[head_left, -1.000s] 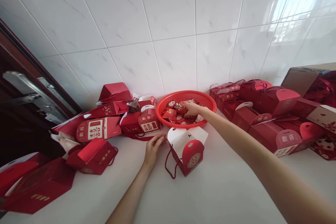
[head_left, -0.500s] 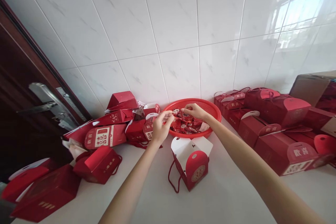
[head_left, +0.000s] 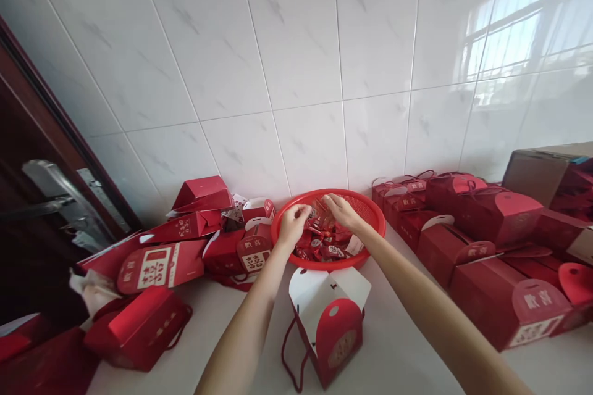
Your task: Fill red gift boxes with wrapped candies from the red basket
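On desk [head_left: 393,345], red perforated basket [head_left: 331,266] is set near wall [head_left: 306,142]. Just nearer, red gift box [head_left: 340,355] is stood open, round-topped panel [head_left: 332,327] turned near-right. Above basket, left hand [head_left: 293,226] is pinched, right hand [head_left: 341,211] half-curled; hold cannot be told. In basket, red-wrapped sweets [head_left: 331,251] are heaped, pointed variously.

Your left hand [head_left: 293,226] has left the nine o'clock side of the box [head_left: 340,340] and now hangs over the basket [head_left: 328,265] at nine o'clock. Your right hand [head_left: 341,210], earlier down among the sweets [head_left: 330,248], has come up to about one o'clock, near your left. Your view has tilted upward.
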`<act>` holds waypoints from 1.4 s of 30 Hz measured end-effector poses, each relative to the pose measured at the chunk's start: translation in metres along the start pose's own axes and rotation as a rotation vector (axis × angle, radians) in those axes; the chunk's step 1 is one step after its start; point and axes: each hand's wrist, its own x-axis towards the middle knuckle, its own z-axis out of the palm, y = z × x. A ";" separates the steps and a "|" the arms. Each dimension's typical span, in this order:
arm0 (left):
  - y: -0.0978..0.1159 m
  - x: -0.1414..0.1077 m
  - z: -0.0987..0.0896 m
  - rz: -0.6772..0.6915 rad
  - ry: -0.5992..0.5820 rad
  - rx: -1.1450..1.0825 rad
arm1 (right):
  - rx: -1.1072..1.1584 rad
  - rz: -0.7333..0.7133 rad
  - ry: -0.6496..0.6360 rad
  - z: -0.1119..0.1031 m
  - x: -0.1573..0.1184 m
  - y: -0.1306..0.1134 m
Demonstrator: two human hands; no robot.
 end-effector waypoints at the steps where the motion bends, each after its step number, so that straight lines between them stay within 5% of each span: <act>1: -0.002 0.000 -0.002 -0.011 0.077 0.003 | -0.009 0.010 -0.040 -0.001 0.000 0.001; 6: -0.009 0.002 -0.005 -0.074 0.280 -0.002 | -0.047 -0.017 -0.397 0.001 -0.002 0.005; 8: -0.010 0.002 -0.004 -0.085 0.289 -0.012 | -0.093 0.000 -0.424 0.002 -0.003 0.006; 16: -0.008 0.000 -0.001 -0.112 0.291 -0.049 | -0.143 0.074 -0.030 -0.002 -0.001 0.009; 25: -0.009 0.002 -0.003 -0.112 0.228 -0.072 | 0.036 0.003 0.239 -0.002 -0.002 0.010; 42: 0.005 -0.005 0.002 -0.059 0.033 -0.095 | -0.039 -0.165 0.177 -0.004 -0.008 -0.005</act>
